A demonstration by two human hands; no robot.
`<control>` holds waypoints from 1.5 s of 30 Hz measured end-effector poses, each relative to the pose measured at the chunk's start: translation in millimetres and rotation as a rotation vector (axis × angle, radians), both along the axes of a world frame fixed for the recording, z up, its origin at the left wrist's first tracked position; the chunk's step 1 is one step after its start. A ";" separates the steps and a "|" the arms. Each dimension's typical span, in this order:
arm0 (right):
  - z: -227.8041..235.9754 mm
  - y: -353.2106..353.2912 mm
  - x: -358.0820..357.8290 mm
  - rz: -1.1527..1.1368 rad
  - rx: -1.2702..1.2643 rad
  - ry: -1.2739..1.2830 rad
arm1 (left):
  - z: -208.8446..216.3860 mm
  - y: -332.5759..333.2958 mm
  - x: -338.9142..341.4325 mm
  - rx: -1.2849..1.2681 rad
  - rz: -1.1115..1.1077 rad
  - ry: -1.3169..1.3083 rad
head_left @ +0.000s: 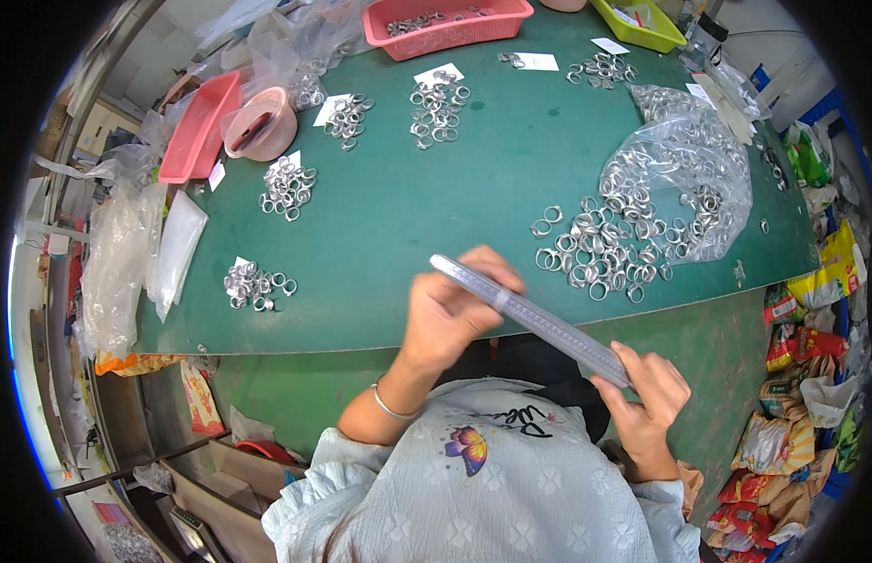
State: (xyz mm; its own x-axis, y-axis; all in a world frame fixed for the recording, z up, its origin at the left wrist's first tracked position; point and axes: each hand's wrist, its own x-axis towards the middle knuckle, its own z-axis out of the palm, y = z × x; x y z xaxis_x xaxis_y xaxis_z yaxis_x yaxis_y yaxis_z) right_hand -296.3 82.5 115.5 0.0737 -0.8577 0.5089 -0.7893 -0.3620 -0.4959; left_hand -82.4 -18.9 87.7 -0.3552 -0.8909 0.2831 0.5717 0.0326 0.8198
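Observation:
A tapered metal ring mandrel [560,330] with marks along its length slants across in front of my body, just past the table's near edge. My right hand [650,394] pinches its thick lower end. Around the thinner upper part my left hand [459,305] is closed, slightly blurred, with the tip poking out beyond it. A pale band [500,298] sits on the mandrel beside my left fingers; it looks like a ring, though I cannot be sure. To the right lies a loose pile of silver rings [596,249], spilling from a clear plastic bag [727,178].
Sorted ring clusters [288,188], [255,284], [440,113] rest by paper slips on the green table [380,235]. Pink baskets [199,131], [455,39], a pink bowl [267,131] and a yellow-green basket [642,23] stand along the far side. Colourful bags [779,441] are heaped at right.

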 end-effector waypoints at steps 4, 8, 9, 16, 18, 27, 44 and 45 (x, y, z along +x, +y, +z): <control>-0.9 0.4 -1.2 -0.014 0.002 -0.008 | -2.5 -4.3 5.4 0.001 0.027 0.009; -0.9 0.4 0.4 -0.010 0.004 -0.002 | -6.5 -1.5 0.2 -0.020 -0.084 -0.015; -0.7 0.6 0.5 0.001 0.005 0.010 | -7.1 0.0 -1.5 -0.019 -0.104 -0.012; 2.3 3.7 2.4 0.007 0.007 0.068 | 3.7 1.9 -6.7 0.014 -0.131 -0.123; 2.3 3.8 1.7 0.018 0.009 0.061 | 7.8 -1.0 -4.7 -0.028 -0.157 -0.142; -7.6 4.2 2.6 0.029 -0.037 0.019 | 18.7 -3.4 -1.9 -0.149 -0.187 -0.177; -3.3 3.8 7.0 0.025 0.047 -0.002 | 0.0 -5.9 -2.0 -0.097 -0.289 -0.072; -2.7 3.8 7.3 0.023 0.053 0.005 | 1.5 -5.6 -2.3 -0.079 -0.262 -0.082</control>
